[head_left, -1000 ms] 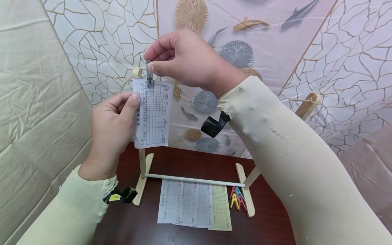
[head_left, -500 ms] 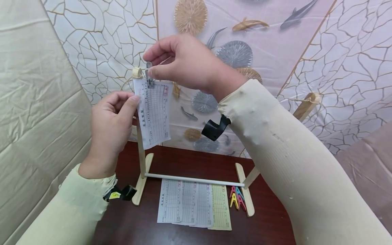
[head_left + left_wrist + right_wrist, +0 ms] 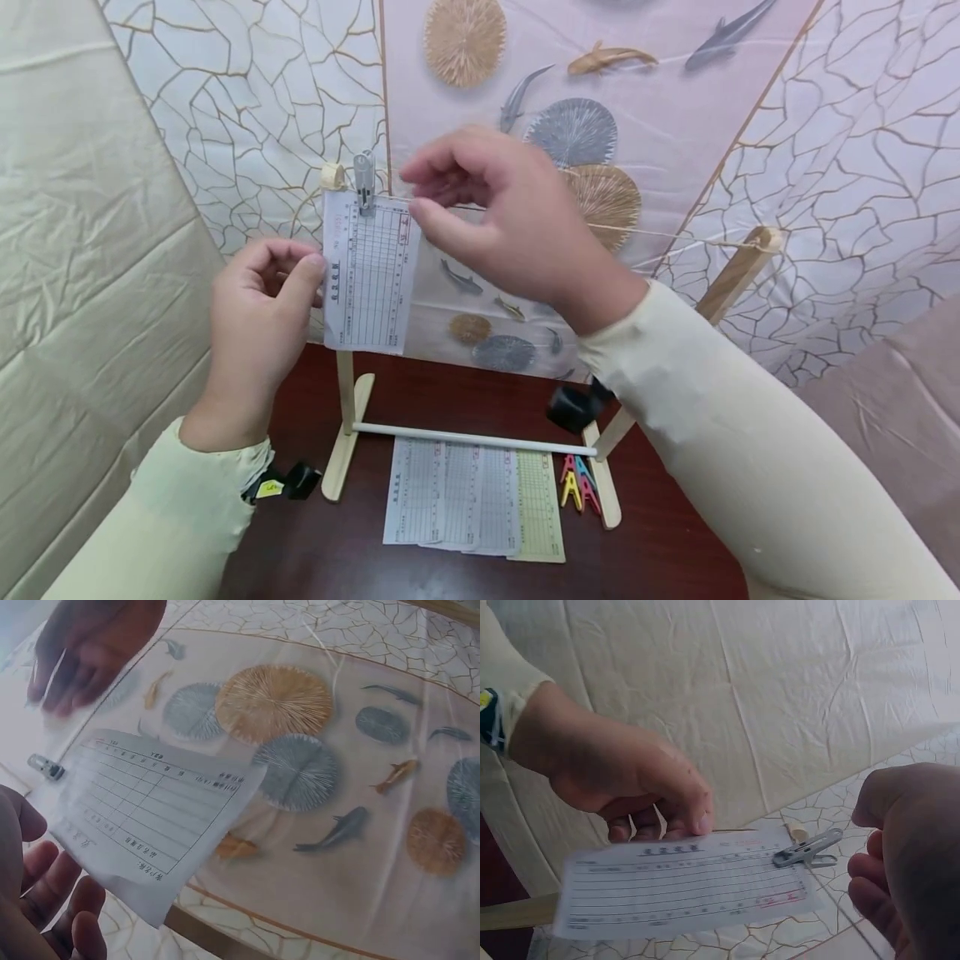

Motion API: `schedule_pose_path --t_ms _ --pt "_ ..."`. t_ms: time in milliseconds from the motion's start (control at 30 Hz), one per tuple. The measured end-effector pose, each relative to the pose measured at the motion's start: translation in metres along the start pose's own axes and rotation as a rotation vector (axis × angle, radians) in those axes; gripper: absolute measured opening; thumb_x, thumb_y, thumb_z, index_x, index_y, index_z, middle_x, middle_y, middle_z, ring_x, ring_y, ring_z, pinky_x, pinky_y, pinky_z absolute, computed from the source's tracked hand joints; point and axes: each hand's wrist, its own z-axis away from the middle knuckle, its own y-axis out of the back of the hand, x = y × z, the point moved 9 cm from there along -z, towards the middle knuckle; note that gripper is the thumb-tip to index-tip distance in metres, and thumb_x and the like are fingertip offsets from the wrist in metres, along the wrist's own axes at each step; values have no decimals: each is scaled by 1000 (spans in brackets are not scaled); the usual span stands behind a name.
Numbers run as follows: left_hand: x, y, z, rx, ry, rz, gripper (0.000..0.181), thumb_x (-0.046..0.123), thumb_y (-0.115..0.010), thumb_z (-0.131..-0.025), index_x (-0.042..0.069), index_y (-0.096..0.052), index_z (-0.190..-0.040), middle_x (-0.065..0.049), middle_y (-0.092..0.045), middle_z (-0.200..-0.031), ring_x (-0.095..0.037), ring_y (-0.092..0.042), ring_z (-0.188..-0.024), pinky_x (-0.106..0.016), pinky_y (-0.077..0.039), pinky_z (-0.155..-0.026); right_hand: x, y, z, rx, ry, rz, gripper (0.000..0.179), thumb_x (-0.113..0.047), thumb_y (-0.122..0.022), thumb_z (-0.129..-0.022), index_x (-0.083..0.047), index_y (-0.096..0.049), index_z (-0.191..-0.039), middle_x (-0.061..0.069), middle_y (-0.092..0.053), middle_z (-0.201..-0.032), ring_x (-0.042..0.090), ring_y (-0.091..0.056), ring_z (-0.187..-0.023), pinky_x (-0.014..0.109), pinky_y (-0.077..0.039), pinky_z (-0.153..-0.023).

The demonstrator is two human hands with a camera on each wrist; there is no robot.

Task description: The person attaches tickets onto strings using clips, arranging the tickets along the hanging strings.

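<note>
Right hand (image 3: 510, 221): thumb and fingers are parted, with nothing held; it is raised beside the slip's upper right corner.
Left hand (image 3: 258, 308): thumb and fingers are spread at the slip's left edge; whether the paper is touched cannot be told with certainty.
Printed slip (image 3: 371, 287): hung near the left end of the cord (image 3: 660, 233).
Grey clip (image 3: 364, 182): fastened at the slip's top edge, near its upper left corner.
Tabletop (image 3: 315, 550): white slips (image 3: 457, 500) and a yellow slip (image 3: 540, 508) are laid overlapping before the white rod (image 3: 472, 439); coloured pegs (image 3: 572, 490) are grouped beside the rack's right foot (image 3: 611, 496).
</note>
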Motion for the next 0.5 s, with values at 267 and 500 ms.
schedule_pose_path --t_ms 267,500 --pt "-31 7 17 13 31 0 4 22 -76 -105 19 -73 -104 8 -68 -85 -14 -64 -71 -23 -49 -61 5 17 61 102 123 -24 19 0 -81 -97 -1 -82 -116 7 -81 -120 13 -76 -109 33 -64 -103" --pt "-58 6 53 12 22 -119 17 19 -80 -102 9 -68 -96 5 -58 -78 -13 -53 -73 -22 -43 -65 25 16 108 104 114 -13 20 0 -82 -94 -1 -82 -114 8 -81 -120 17 -76 -107 30 -64 -99"
